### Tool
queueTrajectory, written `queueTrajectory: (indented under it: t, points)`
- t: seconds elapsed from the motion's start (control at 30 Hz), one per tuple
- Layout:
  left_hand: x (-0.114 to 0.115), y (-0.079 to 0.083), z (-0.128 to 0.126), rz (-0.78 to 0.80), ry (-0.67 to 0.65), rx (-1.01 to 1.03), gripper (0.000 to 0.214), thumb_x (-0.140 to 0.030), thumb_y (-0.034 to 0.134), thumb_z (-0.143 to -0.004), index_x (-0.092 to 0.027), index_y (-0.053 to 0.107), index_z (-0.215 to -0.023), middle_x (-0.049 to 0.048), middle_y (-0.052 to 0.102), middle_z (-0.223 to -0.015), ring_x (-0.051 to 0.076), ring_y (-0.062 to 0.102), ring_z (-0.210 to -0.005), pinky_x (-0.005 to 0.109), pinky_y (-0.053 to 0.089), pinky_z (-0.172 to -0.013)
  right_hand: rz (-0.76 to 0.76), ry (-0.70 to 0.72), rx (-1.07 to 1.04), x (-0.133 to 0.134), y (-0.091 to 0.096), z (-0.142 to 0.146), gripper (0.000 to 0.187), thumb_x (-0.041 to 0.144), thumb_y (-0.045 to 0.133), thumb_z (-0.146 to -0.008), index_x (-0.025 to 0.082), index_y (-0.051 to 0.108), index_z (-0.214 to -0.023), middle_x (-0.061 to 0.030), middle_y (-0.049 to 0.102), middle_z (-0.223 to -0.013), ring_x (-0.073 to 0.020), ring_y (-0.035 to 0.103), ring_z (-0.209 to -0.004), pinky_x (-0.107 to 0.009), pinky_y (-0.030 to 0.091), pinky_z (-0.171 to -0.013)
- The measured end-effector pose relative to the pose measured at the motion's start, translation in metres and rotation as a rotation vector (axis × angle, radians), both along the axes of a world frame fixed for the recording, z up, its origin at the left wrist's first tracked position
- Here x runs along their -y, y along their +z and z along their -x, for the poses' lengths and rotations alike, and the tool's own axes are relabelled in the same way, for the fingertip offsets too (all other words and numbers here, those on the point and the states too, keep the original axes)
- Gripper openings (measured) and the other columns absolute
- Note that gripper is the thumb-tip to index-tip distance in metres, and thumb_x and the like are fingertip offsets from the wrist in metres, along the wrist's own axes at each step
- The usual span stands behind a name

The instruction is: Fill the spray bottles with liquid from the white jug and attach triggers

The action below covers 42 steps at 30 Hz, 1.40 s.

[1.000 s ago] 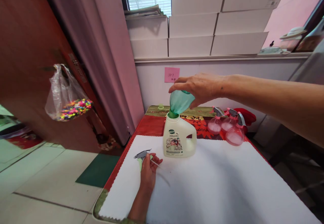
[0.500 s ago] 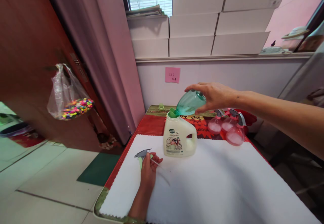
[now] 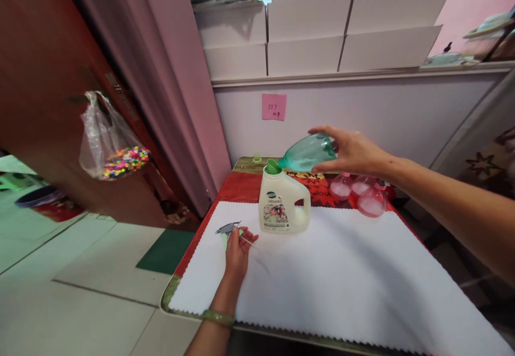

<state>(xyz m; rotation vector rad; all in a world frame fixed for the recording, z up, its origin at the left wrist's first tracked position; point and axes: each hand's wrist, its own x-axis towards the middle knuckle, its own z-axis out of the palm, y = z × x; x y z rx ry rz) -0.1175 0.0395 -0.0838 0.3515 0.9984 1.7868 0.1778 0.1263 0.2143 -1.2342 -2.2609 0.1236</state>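
Far left, off the table, a bag (image 3: 109, 153) of colourful beads hangs on the brown door, next to a curtain (image 3: 173, 77). On the table (image 3: 237, 187), a white cloth (image 3: 341, 275) covers most of the top. The person's left hand (image 3: 236, 250) rests on the cloth near the left edge, fingers curled shut around a grey sprayer (image 3: 227, 230), whose thin tube trails off to the right across the cloth. Just behind that, at the cloth's far edge, stands a white jug (image 3: 282, 206), upright, green spout (image 3: 273, 167) on top. A small green cap (image 3: 256, 158) sits at the table's far edge behind the jug. Above the jug's right side hangs the teal bottle (image 3: 309, 152), in the air and tipped nearly flat, neck pointing down-left right at the spout; can't tell if they actually touch. The right hand (image 3: 356, 151) has it gripped firmly by the fat bottom end, fingers over the top. Below that hand, toward the far right corner, three pink bottles (image 3: 362, 195) are huddled together. On the wall behind there's a pink note (image 3: 273, 106), and white boxes (image 3: 308, 23) are stacked on the ledge above.
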Motion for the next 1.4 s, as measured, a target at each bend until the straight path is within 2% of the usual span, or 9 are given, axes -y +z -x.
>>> queueTrajectory:
  t: [0.1, 0.2, 0.3, 0.37, 0.5, 0.73, 0.97, 1.13, 1.4]
  points:
    - [0.0, 0.013, 0.003, 0.012, 0.028, 0.067, 0.04, -0.056, 0.068, -0.086, -0.016, 0.066, -0.082, 0.0031, 0.066, -0.068, 0.017, 0.066, -0.068, 0.044, 0.059, -0.082, 0.093, -0.157, -0.408, 0.027, -0.055, -0.015, 0.074, 0.058, 0.081, -0.071, 0.027, 0.059, -0.135, -0.0098, 0.072, -0.118, -0.0326, 0.067, -0.101, -0.045, 0.054, -0.085]
    - [-0.001, 0.04, 0.014, -0.002, 0.096, 0.141, 0.04, -0.053, 0.056, -0.096, -0.017, 0.064, -0.079, 0.0032, 0.064, -0.067, 0.016, 0.065, -0.066, 0.043, 0.059, -0.083, 0.328, -0.119, -0.719, 0.07, -0.133, -0.023, 0.077, 0.06, 0.08, -0.069, 0.026, 0.056, -0.134, -0.0107, 0.067, -0.13, -0.0331, 0.066, -0.112, -0.048, 0.055, -0.092]
    - [-0.005, 0.075, 0.024, -0.05, 0.201, 0.19, 0.047, -0.05, 0.041, -0.102, -0.017, 0.062, -0.077, 0.0026, 0.062, -0.067, 0.013, 0.063, -0.065, 0.039, 0.058, -0.087, 0.636, -0.126, -0.858, 0.121, -0.199, -0.018, 0.084, 0.055, 0.082, -0.07, 0.027, 0.046, -0.141, -0.0134, 0.064, -0.134, -0.0303, 0.071, -0.103, -0.048, 0.057, -0.092]
    - [-0.007, 0.094, 0.024, -0.083, 0.267, 0.201, 0.049, -0.05, 0.037, -0.103, -0.017, 0.061, -0.076, 0.0024, 0.062, -0.067, 0.012, 0.063, -0.065, 0.038, 0.057, -0.088, 0.704, -0.162, -0.874, 0.151, -0.222, -0.008, 0.084, 0.054, 0.083, -0.07, 0.028, 0.046, -0.141, -0.0132, 0.064, -0.134, -0.0297, 0.071, -0.106, -0.047, 0.057, -0.094]
    - [-0.005, 0.116, 0.004, -0.146, 0.368, 0.181, 0.047, -0.057, 0.044, -0.1, -0.017, 0.062, -0.081, 0.0019, 0.062, -0.069, 0.013, 0.063, -0.067, 0.038, 0.055, -0.091, 0.625, -0.25, -0.84, 0.182, -0.222, 0.013, 0.086, 0.051, 0.084, -0.067, 0.03, 0.047, -0.142, -0.011, 0.064, -0.133, -0.0283, 0.07, -0.102, -0.044, 0.059, -0.088]
    - [0.007, 0.129, -0.045, -0.219, 0.389, 0.102, 0.044, -0.061, 0.055, -0.093, -0.018, 0.063, -0.088, 0.0002, 0.062, -0.07, 0.014, 0.063, -0.067, 0.041, 0.052, -0.093, 0.549, -0.293, -0.817, 0.18, -0.211, 0.02, 0.089, 0.05, 0.087, -0.063, 0.03, 0.049, -0.141, -0.0107, 0.065, -0.132, -0.0298, 0.068, -0.107, -0.044, 0.059, -0.089]
    - [0.034, 0.133, -0.108, -0.15, 0.149, 0.038, 0.041, -0.057, 0.057, -0.093, -0.017, 0.065, -0.092, 0.0055, 0.069, -0.078, 0.019, 0.069, -0.077, 0.04, 0.051, -0.09, 0.579, -0.258, -0.968, 0.172, -0.221, 0.036, 0.089, 0.053, 0.086, -0.065, 0.03, 0.046, -0.141, -0.0125, 0.061, -0.136, -0.0312, 0.067, -0.111, -0.051, 0.057, -0.095]
    - [0.048, 0.137, -0.137, -0.066, -0.067, 0.134, 0.043, -0.061, 0.057, -0.091, -0.019, 0.065, -0.095, 0.0085, 0.075, -0.091, 0.021, 0.07, -0.087, 0.037, 0.05, -0.089, 0.295, -0.264, -0.866, 0.17, -0.22, 0.04, 0.082, 0.052, 0.084, -0.069, 0.027, 0.049, -0.138, -0.0137, 0.061, -0.137, -0.0336, 0.064, -0.119, -0.052, 0.057, -0.096]
    - [0.05, 0.141, -0.147, -0.083, -0.072, 0.06, 0.044, -0.062, 0.06, -0.089, -0.02, 0.066, -0.093, 0.0082, 0.075, -0.093, 0.022, 0.069, -0.093, 0.038, 0.048, -0.095, -0.271, -0.229, -0.616, 0.163, -0.228, 0.031, 0.087, 0.048, 0.087, -0.068, 0.022, 0.044, -0.139, -0.0164, 0.063, -0.125, -0.0325, 0.069, -0.107, -0.047, 0.064, -0.081]
